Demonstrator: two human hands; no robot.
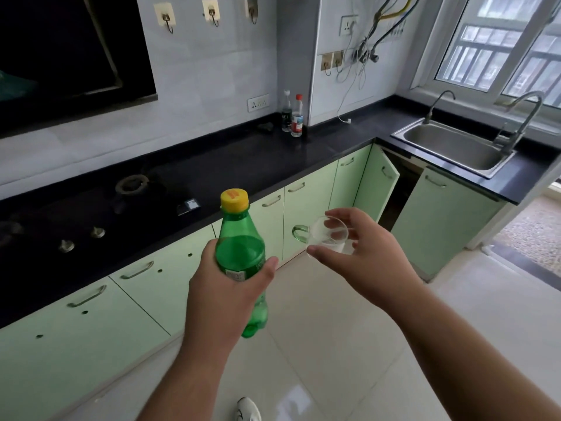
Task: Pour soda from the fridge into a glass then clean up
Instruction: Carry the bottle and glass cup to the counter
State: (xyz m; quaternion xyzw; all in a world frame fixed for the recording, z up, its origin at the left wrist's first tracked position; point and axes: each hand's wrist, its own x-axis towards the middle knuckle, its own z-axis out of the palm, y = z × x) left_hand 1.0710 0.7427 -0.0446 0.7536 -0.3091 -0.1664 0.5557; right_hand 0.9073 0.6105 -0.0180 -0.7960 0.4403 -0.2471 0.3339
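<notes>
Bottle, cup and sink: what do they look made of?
Bottle: likely plastic, translucent green, glossy, with a yellow cap. Cup: clear, glass or plastic, cannot tell; green handle. Sink: likely stainless steel, brushed grey sheen.

One green soda bottle (239, 256), one glass (329, 235), two hands (224, 287) (367, 253), two small counter bottles (286, 112) (297, 117), two faucets (440, 101) (525, 117), one sink (397, 135)

Left hand (224, 287) gripping bottle (239, 250), right hand (373, 256) fingers (343, 213) curled round glass (329, 235)
</notes>
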